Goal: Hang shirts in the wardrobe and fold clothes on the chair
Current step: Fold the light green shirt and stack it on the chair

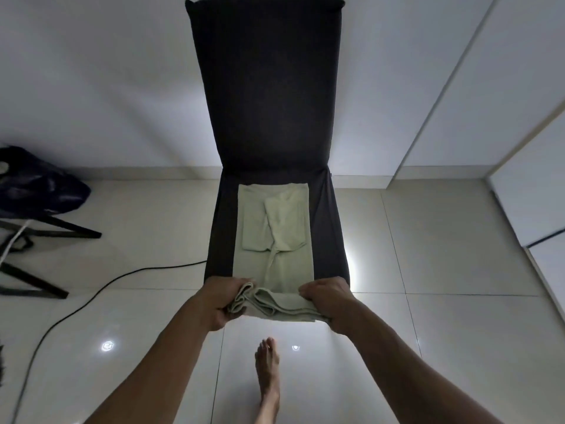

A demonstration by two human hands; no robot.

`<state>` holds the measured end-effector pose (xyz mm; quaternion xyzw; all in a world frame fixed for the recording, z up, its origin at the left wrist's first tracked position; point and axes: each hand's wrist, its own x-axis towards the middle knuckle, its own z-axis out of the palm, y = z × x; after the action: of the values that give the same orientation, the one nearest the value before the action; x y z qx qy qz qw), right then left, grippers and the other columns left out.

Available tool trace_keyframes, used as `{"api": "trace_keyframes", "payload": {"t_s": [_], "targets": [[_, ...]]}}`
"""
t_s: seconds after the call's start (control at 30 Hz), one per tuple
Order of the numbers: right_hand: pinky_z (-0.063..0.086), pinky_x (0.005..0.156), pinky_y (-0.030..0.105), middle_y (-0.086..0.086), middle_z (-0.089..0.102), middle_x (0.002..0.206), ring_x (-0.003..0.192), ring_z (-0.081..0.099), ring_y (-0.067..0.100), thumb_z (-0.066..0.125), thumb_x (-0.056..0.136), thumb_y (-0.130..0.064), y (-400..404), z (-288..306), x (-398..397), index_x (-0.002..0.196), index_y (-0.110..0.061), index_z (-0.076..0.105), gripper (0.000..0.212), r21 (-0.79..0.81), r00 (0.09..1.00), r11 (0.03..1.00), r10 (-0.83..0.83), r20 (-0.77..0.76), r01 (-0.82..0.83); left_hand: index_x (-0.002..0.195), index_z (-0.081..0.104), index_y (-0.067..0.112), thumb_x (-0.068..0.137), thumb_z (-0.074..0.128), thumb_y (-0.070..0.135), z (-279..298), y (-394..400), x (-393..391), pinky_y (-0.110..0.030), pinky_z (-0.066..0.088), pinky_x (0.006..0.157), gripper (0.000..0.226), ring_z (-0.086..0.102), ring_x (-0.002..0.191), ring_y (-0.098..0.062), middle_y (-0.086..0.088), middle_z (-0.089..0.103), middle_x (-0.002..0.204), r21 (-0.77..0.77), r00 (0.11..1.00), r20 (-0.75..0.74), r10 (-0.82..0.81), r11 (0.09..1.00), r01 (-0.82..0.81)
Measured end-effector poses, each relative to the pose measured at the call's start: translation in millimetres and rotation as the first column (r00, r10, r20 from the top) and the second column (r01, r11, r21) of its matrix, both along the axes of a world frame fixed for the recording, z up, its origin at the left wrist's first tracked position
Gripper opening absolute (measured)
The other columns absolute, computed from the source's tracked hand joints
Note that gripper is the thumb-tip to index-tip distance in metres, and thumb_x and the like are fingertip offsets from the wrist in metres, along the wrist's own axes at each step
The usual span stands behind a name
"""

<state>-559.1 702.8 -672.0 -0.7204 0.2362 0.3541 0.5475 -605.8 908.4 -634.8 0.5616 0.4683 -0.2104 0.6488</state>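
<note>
A pale green garment lies flat along the seat of a dark high-backed chair, its sides folded inward into a narrow strip. Its near end hangs over the seat's front edge and is bunched in layers. My left hand grips the left corner of that bunched end. My right hand grips the right corner. Both hands are level with each other, just in front of the seat.
White wardrobe doors stand at the right. A dark bag sits on a black stand at the left, and a black cable runs across the glossy tiled floor. My bare foot stands below the chair.
</note>
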Motion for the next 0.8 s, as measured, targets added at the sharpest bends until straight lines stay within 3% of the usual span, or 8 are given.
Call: {"api": "trace_keyframes", "payload": {"t_s": [0.13, 0.23, 0.3, 0.43, 0.53, 0.63, 0.7, 0.8], "targets": [[0.06, 0.073, 0.036, 0.013, 0.069, 0.096, 0.08, 0.066, 0.025, 0.074, 0.079, -0.009, 22, -5, 77, 0.104, -0.006, 0.067, 0.026, 0.029, 0.999, 1.0, 0.01, -0.04, -0.009, 0.08, 0.069, 0.002, 0.085, 0.074, 0.009, -16, 23, 80, -0.02, 0.051, 0.043, 0.01, 0.059, 0.058, -0.017, -0.01, 0.066, 0.063, 0.011, 0.999, -0.014, 0.041, 0.999, -0.041], [0.058, 0.058, 0.03, 0.018, 0.071, 0.082, 0.064, 0.068, 0.023, 0.076, 0.078, 0.0, 43, -16, 143, 0.098, 0.006, 0.069, 0.022, 0.041, 0.989, 0.995, -0.087, -0.122, 0.093, 0.076, 0.068, 0.004, 0.087, 0.072, 0.012, -37, 41, 148, -0.02, 0.048, 0.04, 0.014, 0.057, 0.056, -0.016, -0.009, 0.064, 0.062, 0.005, 0.999, -0.032, 0.033, 0.999, -0.033], [0.057, 0.058, 0.03, 0.02, 0.072, 0.075, 0.058, 0.068, 0.023, 0.077, 0.078, 0.003, 54, -25, 179, 0.097, 0.009, 0.071, 0.021, 0.036, 0.977, 0.99, -0.129, -0.171, 0.137, 0.077, 0.068, 0.006, 0.087, 0.071, 0.014, -54, 51, 183, -0.02, 0.047, 0.04, 0.014, 0.056, 0.057, -0.015, -0.009, 0.063, 0.065, -0.002, 0.998, -0.06, 0.012, 1.0, -0.012], [0.056, 0.047, 0.025, 0.015, 0.066, 0.061, 0.045, 0.064, 0.018, 0.066, 0.086, 0.006, 75, -57, 236, 0.101, 0.011, 0.068, 0.016, 0.049, 0.955, 0.979, -0.182, -0.235, 0.199, 0.091, 0.069, 0.008, 0.091, 0.068, 0.021, -91, 72, 242, -0.021, 0.049, 0.042, 0.014, 0.058, 0.063, -0.017, -0.009, 0.066, 0.078, -0.01, 0.995, -0.093, 0.042, 0.999, -0.043], [0.053, 0.046, 0.027, 0.016, 0.068, 0.072, 0.051, 0.064, 0.02, 0.068, 0.091, -0.017, 81, -78, 256, 0.1, 0.003, 0.066, 0.022, 0.104, 0.918, 0.946, -0.267, -0.293, 0.308, 0.093, 0.064, 0.01, 0.094, 0.052, 0.06, -111, 81, 267, -0.023, 0.045, 0.045, 0.051, 0.054, 0.058, -0.018, -0.01, 0.062, 0.077, -0.034, 0.995, -0.094, 0.026, 0.999, -0.029], [0.049, 0.054, 0.029, 0.014, 0.07, 0.081, 0.06, 0.063, 0.022, 0.073, 0.081, -0.055, 78, -92, 255, 0.104, -0.006, 0.068, 0.054, 0.117, 0.917, 0.964, -0.185, -0.353, 0.239, 0.073, 0.056, 0.015, 0.074, 0.05, 0.086, -127, 90, 265, -0.023, 0.037, 0.047, 0.071, 0.045, 0.048, -0.014, -0.002, 0.052, 0.06, 0.089, 0.959, -0.117, -0.258, 0.959, 0.269], [0.045, 0.054, 0.028, 0.008, 0.069, 0.078, 0.057, 0.06, 0.018, 0.076, 0.074, -0.062, 74, -96, 251, 0.098, -0.009, 0.07, 0.059, 0.124, 0.934, 0.98, -0.104, -0.341, 0.155, 0.081, 0.062, 0.02, 0.069, 0.071, 0.073, -138, 94, 260, -0.024, 0.045, 0.054, 0.055, 0.057, 0.06, -0.01, 0.007, 0.061, 0.071, 0.166, 0.941, -0.049, -0.335, 0.926, 0.338], [0.046, 0.049, 0.028, -0.001, 0.065, 0.072, 0.054, 0.057, 0.013, 0.078, 0.079, -0.052, 73, -103, 246, 0.088, -0.017, 0.069, 0.037, -0.069, 0.996, 0.997, 0.014, -0.089, -0.02, 0.108, 0.071, 0.023, 0.071, 0.084, 0.051, -150, 95, 252, -0.026, 0.057, 0.077, 0.048, 0.069, 0.091, -0.009, 0.009, 0.072, 0.1, 0.265, 0.91, 0.094, -0.403, 0.892, 0.368]]}}
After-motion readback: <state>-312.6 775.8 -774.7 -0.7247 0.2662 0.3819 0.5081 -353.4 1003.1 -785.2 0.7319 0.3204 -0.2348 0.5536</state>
